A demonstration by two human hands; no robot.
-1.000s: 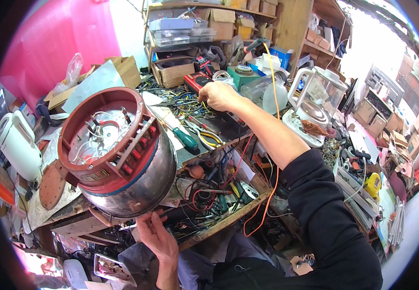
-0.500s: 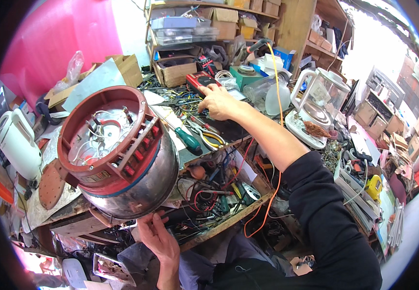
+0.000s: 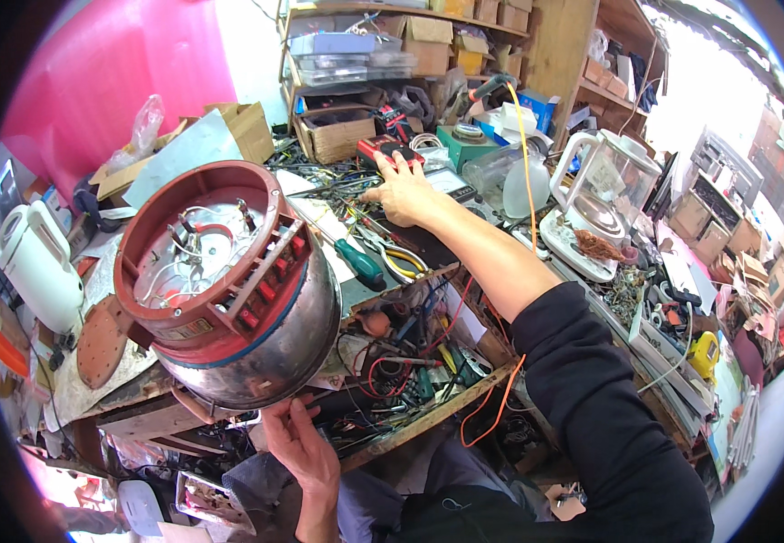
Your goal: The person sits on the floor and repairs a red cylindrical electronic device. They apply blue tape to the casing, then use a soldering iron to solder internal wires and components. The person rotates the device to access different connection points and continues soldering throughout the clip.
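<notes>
Cluttered from edge to edge, the wooden workbench (image 3: 464,398) carries loose wires, hand tools and cardboard boxes, with packed shelves behind and a pink wall at the upper left.

At the near left edge of the bench sits a round steel appliance body with a dark red plastic base ring (image 3: 229,281), tipped on its side so the wiring inside the ring faces up. The left hand (image 3: 301,448) cups its lower steel wall from beneath, fingers spread and pressed to the metal, holding nothing else. The right hand (image 3: 403,192) reaches far across the bench, palm down, fingers loosely spread over a red handheld meter (image 3: 390,149) and the wires around it; whether it grips anything cannot be told.

To do this well, the left hand should, I judge, keep a firm upward push, since the heavy body overhangs the bench edge and could roll off. The right hand would do best lifting straight up before drawing back.

Open room is scarce: a green-handled screwdriver (image 3: 356,262) and yellow-handled pliers (image 3: 401,262) lie between hand and appliance, an orange cable (image 3: 527,172) hangs just right of the forearm, and a clear glass jug on a white base (image 3: 600,199) stands near the elbow.
</notes>
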